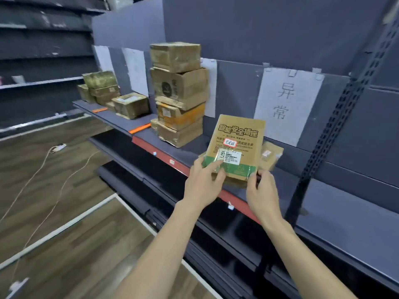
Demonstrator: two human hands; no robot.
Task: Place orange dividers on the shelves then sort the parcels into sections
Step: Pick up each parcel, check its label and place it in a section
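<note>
A flat brown parcel (237,141) with green tape and a white label stands tilted on the grey shelf (194,145). My left hand (203,182) grips its lower left corner and my right hand (262,195) its lower right corner. Behind it lies a small padded brown parcel (271,155). Two orange dividers (140,128) (99,109) lie across the shelf further left. Between and beyond them stand a tall stack of cardboard boxes (179,93) and a lower group of boxes (108,91).
A white paper sign (287,104) with two characters hangs on the back panel above the parcel, with more paper sheets (135,70) to the left. A perforated black upright (336,117) rises on the right. Lower shelves sit below. A cable (56,148) lies on the wooden floor.
</note>
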